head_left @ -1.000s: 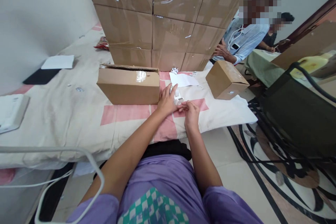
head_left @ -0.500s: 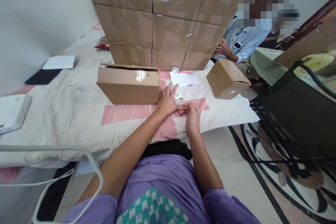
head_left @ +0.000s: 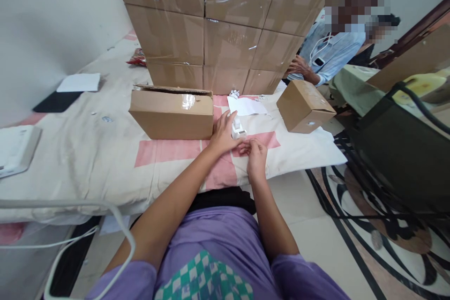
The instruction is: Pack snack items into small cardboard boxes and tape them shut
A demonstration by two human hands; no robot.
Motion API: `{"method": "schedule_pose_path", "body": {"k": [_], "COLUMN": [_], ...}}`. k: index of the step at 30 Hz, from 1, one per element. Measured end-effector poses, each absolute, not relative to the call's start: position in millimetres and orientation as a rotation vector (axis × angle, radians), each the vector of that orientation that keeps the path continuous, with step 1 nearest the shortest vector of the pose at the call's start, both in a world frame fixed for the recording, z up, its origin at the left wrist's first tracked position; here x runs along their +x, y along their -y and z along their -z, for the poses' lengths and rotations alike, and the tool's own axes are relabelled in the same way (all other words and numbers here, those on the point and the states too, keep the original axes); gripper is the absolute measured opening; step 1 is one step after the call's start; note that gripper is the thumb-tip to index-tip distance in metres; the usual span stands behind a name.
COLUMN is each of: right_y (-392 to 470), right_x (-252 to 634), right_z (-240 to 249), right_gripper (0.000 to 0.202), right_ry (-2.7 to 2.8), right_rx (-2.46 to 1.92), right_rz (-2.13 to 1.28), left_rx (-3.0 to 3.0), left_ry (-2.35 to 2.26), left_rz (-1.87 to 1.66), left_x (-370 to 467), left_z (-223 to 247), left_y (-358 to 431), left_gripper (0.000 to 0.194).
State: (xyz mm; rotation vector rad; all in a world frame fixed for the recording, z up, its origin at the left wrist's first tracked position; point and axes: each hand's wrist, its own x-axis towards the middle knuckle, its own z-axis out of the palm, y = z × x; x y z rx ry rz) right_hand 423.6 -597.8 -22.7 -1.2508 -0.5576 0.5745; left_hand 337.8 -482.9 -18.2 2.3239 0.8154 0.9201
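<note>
On the cloth-covered surface stands a small white tape dispenser (head_left: 239, 132). My left hand (head_left: 223, 133) curves round its left side, with the fingers at the far end and the thumb at the near end. Close to the dispenser's near end is my right hand (head_left: 256, 153), its fingertips pinched together; whatever lies between them is too small to make out. An opened cardboard box (head_left: 172, 115) lies just left of my left hand. Beyond the dispenser rests a white sheet of paper (head_left: 248, 106).
A tall stack of taped cardboard boxes (head_left: 228, 44) rises behind. Another small box (head_left: 305, 107) sits to the right, near the edge. A person in a blue shirt (head_left: 337, 49) is beyond it. A dark chair (head_left: 397, 150) stands at right, a white device (head_left: 19, 150) far left.
My left hand has shifted slightly left, showing more of the dispenser. My right hand has moved slightly left, still pinched. The boxes stay where they were.
</note>
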Motion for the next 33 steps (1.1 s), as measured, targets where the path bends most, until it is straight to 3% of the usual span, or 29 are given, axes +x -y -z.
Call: {"method": "schedule_pose_path", "body": {"k": [14,33], "right_y": [599.5,599.0], "right_x": [423.8,421.1], "right_z": [21.1,17.1], "right_gripper": [0.021,0.021], "right_ry": [0.539,0.53], "right_rx": [-1.251,-1.257], "right_rz": [-0.588,-0.581], "left_rx": [2.119,1.752], "left_ry": [-0.689,-0.992], "left_rz": [-0.962,-0.783], "left_x": [332.7,357.8], "left_z": [18.0,17.5], "left_y": [480.1,469.8], "left_gripper": [0.077,0.088]}}
